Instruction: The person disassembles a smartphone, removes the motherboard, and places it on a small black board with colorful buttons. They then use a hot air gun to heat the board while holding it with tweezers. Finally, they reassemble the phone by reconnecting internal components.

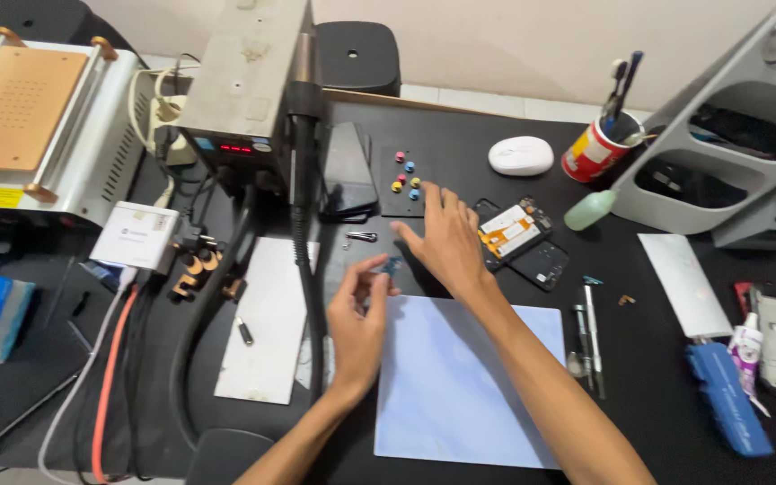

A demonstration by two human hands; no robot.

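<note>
the opened black phone with orange flex cable (pixel 523 241) lies stripped; the left hand (pixel 358 319) pinches a small dark part (pixel 392 266), the right hand (pixel 446 238) reaches flat, empty; reassembly remains.

- The pale blue mat (pixel 464 386) lies flat on the black surface (pixel 648 377), and both forearms cross it.
- Just beyond the mat's far left corner, the left hand (pixel 357 328) pinches a small dark part (pixel 393 266) in its fingers (pixel 377 269).
- Beyond the mat's far edge, the right hand (pixel 446 238) rests flat with its fingers spread.
- Right of that hand, beyond the mat, lies an opened phone (pixel 523 241) with an orange strip inside.
- Right of the mat lie slim metal tools (pixel 591 332).
- Left of the mat lies a white plate (pixel 267 319), crossed by a black hose (pixel 303 224).
</note>
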